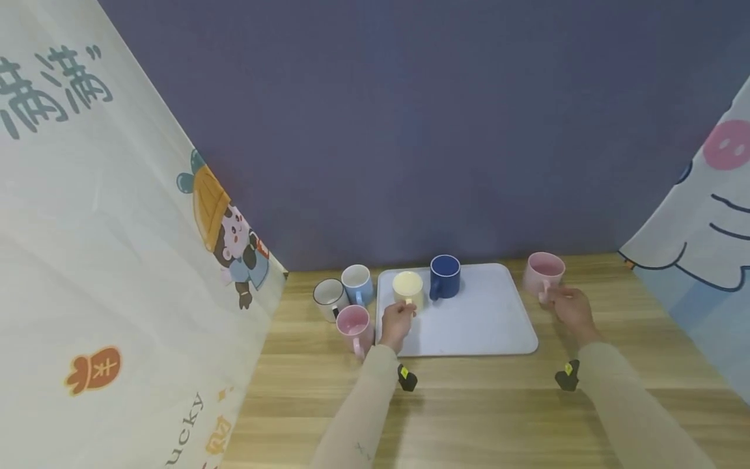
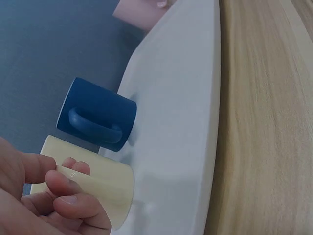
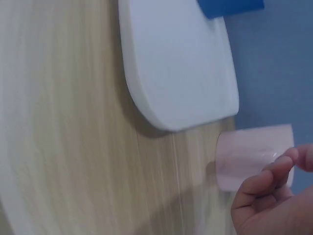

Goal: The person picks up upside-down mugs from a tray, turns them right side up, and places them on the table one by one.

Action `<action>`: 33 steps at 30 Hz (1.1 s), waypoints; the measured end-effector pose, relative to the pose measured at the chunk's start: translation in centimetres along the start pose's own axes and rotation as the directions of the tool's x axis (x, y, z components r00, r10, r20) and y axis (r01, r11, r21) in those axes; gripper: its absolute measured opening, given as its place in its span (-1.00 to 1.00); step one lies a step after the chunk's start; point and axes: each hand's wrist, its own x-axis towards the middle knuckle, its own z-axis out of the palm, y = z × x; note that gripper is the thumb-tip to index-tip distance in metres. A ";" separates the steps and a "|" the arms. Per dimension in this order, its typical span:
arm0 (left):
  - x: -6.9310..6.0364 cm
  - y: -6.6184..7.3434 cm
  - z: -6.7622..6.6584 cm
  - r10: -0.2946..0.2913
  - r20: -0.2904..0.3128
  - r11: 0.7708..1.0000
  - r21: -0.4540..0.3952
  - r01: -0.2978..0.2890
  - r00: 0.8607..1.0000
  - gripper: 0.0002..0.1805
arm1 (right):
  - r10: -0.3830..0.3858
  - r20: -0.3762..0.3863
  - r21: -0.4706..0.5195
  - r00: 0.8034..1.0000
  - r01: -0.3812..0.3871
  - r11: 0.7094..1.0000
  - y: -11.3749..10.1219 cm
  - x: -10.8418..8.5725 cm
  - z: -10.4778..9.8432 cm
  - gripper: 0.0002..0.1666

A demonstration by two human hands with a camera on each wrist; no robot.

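Note:
My left hand (image 1: 396, 325) pinches the handle of a pale yellow mug (image 1: 408, 285), which stands upright at the left end of a white tray (image 1: 480, 329). In the left wrist view, the thumb and curled fingers (image 2: 78, 206) close round that handle. Just right of it on the tray is a dark blue mug (image 1: 448, 279), its handle toward the front left. Off the tray's right side stands a pink mug (image 1: 540, 272). My right hand (image 1: 575, 315) holds this one by its handle; in the right wrist view the fingers (image 3: 254, 188) largely hide the handle.
Left of the tray, a white mug with a dark rim (image 1: 329, 296), a light blue mug (image 1: 359, 284) and another pink mug (image 1: 355, 324) cluster on the wooden table (image 1: 469, 417). A dark blue panel (image 1: 410, 130) rises behind; printed sheets (image 1: 117, 260) flank both sides.

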 end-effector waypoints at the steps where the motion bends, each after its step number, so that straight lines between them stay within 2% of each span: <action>1: 0.1 0.1 0.1 -0.005 -0.001 1.000 0.006 0.005 1.000 -0.72 | 0.000 -0.002 0.011 1.000 0.000 1.000 -0.2 -0.4 0.0 -0.23; 5: -0.1 0.2 0.0 -0.041 0.007 0.999 0.022 0.040 0.999 -0.70 | -0.020 0.014 0.059 1.000 0.019 0.998 -0.8 -2.1 0.7 -0.37; 9: -0.6 0.3 -0.3 -0.087 0.025 0.995 -0.048 0.088 0.996 -0.70 | -0.030 0.068 0.111 0.997 0.023 0.994 -0.8 -3.7 2.2 -0.44; 12: -0.9 0.6 -0.4 -0.116 0.042 0.986 -0.113 0.121 0.992 -0.71 | -0.036 0.115 0.128 0.993 0.021 0.992 -0.8 -4.8 3.1 -0.43; 14: -1.1 0.7 -0.4 -0.121 0.051 0.984 -0.127 0.127 0.991 -0.72 | -0.032 0.133 0.119 0.991 0.016 0.993 -0.8 -5.5 3.5 -0.44; 19: -1.4 0.9 -0.2 -0.093 0.022 0.992 -0.087 0.094 0.995 -0.72 | -0.052 0.163 0.116 0.985 0.033 0.993 -0.8 -6.8 4.4 -0.50; 24: -1.7 1.2 -0.5 -0.079 -0.012 0.993 -0.087 0.078 0.997 -0.69 | -0.085 0.201 0.114 0.976 0.063 0.991 -1.2 -7.6 5.6 -0.55; 30: -2.4 1.4 -0.8 -0.096 0.003 0.988 -0.119 0.096 0.995 -0.67 | -0.099 0.213 0.133 0.972 0.072 0.989 -1.5 -8.3 6.5 -0.59; 33: -2.7 1.3 -0.8 -0.090 0.027 0.982 -0.165 0.093 0.996 -0.69 | -0.108 0.232 0.144 0.967 0.076 0.987 -1.8 -8.8 6.9 -0.60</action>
